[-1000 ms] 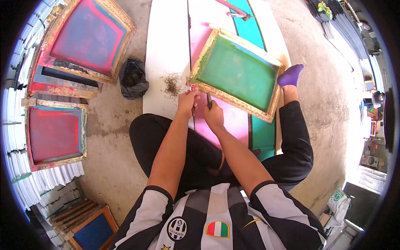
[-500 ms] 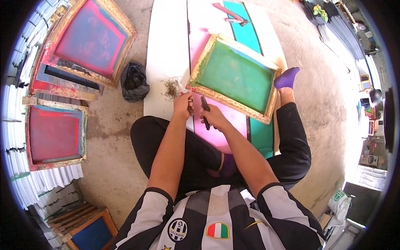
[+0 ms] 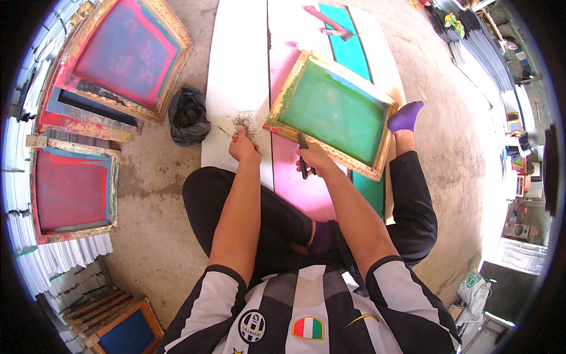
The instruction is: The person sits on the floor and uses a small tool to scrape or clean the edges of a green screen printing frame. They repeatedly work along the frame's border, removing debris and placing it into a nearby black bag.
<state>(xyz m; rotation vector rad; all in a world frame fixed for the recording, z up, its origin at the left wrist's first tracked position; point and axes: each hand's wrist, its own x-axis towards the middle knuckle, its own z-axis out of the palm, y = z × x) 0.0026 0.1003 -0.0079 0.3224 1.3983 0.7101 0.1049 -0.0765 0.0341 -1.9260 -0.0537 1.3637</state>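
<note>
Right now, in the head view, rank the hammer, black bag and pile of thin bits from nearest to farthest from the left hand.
1. Pile of thin bits: just beyond the left hand.
2. Black bag: ahead and left of that hand.
3. Hammer: farther ahead, to the right.

Black-and-white striped shirt, short sleeves — oval and shield badges — black trousers, purple socks.

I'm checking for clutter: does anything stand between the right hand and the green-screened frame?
Nothing separate visibly does. The right hand holds a dark hand tool whose upper end overlaps the near edge of the green-screened frame in this view; I can't tell whether they touch.
</note>
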